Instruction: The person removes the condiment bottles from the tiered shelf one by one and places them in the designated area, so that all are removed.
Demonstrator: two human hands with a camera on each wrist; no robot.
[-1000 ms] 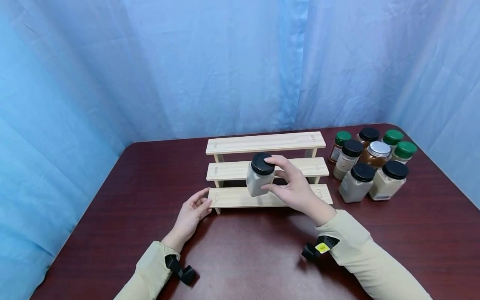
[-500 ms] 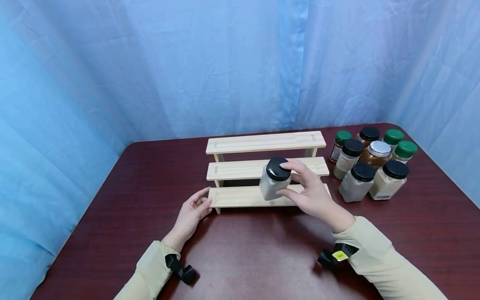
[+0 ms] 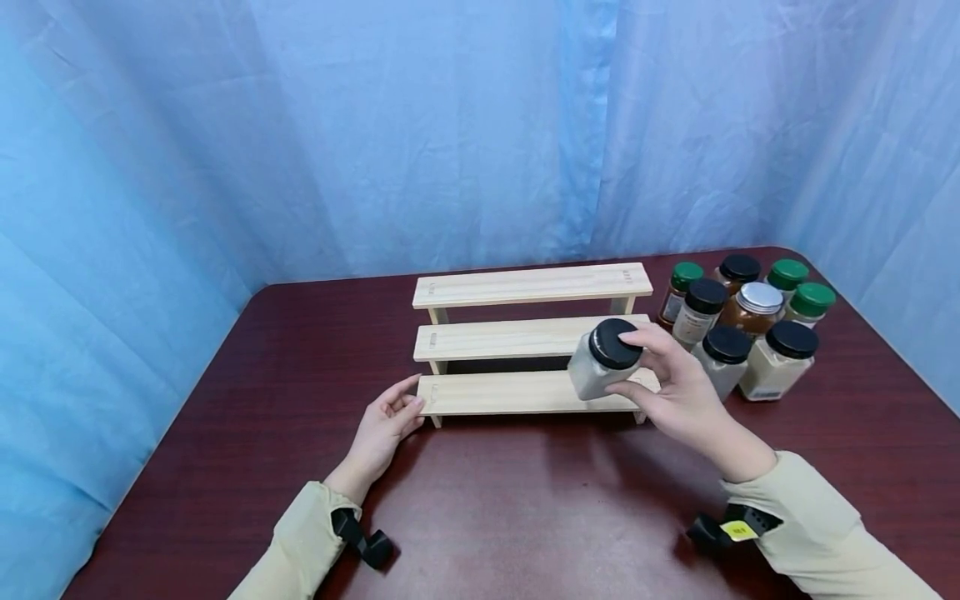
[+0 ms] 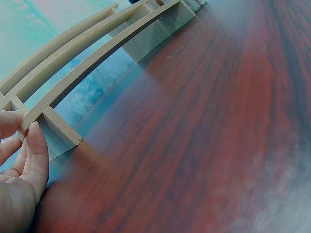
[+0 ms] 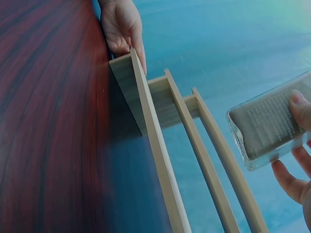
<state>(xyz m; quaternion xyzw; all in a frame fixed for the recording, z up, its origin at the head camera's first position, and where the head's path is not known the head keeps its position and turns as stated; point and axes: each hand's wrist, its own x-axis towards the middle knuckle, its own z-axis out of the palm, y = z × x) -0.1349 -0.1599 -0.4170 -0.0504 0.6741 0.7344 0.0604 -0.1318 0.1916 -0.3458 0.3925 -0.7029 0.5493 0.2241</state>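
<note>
A pale wooden three-tier rack (image 3: 510, 392) stands on the table, its boards rising in steps toward the back. At the left end of its lowest board, my left hand (image 3: 382, 429) pinches the edge between thumb and fingers; the left wrist view shows this grip close up. My right hand (image 3: 678, 396) holds a square clear spice jar (image 3: 592, 367) with a black lid, tilted, in front of the rack's right part. In the right wrist view the jar (image 5: 267, 124) shows grey-brown contents and fine print, and its base hangs apart from the boards.
Several spice jars cluster right of the rack: a black-lidded jar (image 3: 776, 362) in front, a silver-lidded one (image 3: 753, 308) in the middle, a green-lidded one (image 3: 810, 304) behind. A blue curtain (image 3: 450, 133) surrounds the dark red table (image 3: 487, 517).
My right hand has carried the jar rightward along the rack, from its middle toward its right end, and the jar leans more. My left hand stays at the lowest board's end.
</note>
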